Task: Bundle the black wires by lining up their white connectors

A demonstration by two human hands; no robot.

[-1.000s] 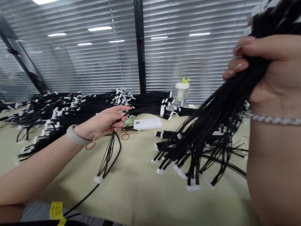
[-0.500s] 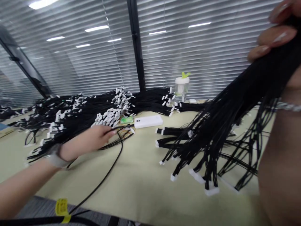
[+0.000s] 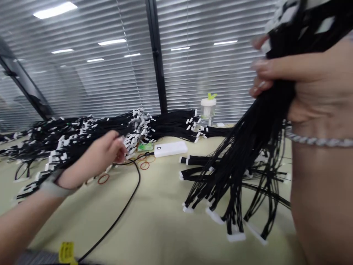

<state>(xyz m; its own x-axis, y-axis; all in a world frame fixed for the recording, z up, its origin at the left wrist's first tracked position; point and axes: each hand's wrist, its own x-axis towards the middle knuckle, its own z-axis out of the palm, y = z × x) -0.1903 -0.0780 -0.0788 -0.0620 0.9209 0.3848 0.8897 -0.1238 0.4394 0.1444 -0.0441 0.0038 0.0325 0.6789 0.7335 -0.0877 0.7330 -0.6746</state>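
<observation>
My right hand (image 3: 311,73), with a braided bracelet on its wrist, is wrapped around a thick bundle of black wire harnesses (image 3: 256,121). The bundle is raised at the upper right, and its lower ends fan out toward the table with white connectors (image 3: 236,236). My left hand (image 3: 106,149), wearing a grey-banded watch (image 3: 53,186), has its fingers curled closed over the left pile. Blurred dark strands show at its fingertips, apparently a black wire harness; the fingers hide most of it. Under that hand lie reddish rubber bands (image 3: 145,165) beside a black cable (image 3: 134,195).
A long pile of black wire harnesses (image 3: 91,129) runs along the back left. A white power bank (image 3: 171,148), a green packet (image 3: 145,147) and a clear lidded cup (image 3: 208,108) stand near the blinds (image 3: 220,66). More harnesses (image 3: 195,173) lie at the right.
My right hand has come left and down into view with the bundle. My left hand has drawn back leftward and up; the wires beside the rubber bands are gone from there.
</observation>
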